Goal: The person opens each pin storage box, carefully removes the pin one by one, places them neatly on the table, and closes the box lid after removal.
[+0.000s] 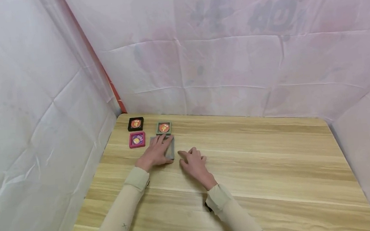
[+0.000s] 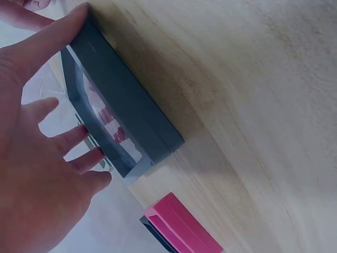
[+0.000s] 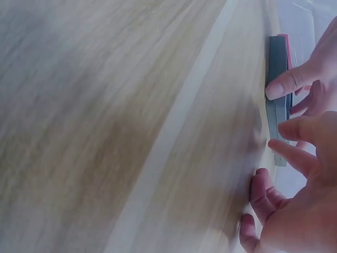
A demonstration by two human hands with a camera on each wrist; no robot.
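My left hand (image 1: 155, 153) spans a large grey square frame box (image 1: 171, 150) lying on the wooden table. Its thumb presses a near corner of the box (image 2: 124, 89), and the other fingers reach over to the far edge. Red and white patterning shows inside the frame in the left wrist view. To the right of the box, my right hand (image 1: 195, 164) hovers low by the tabletop with its index finger pointing toward the box and the other fingers loosely bent. It holds nothing.
Just behind the grey box lies a small green frame (image 1: 164, 123) with a red round picture. To its left are a black frame (image 1: 136, 129) and a pink frame (image 1: 130, 140). Pale cloth walls (image 1: 220, 67) enclose the wooden table (image 1: 269, 159) at the back and sides.
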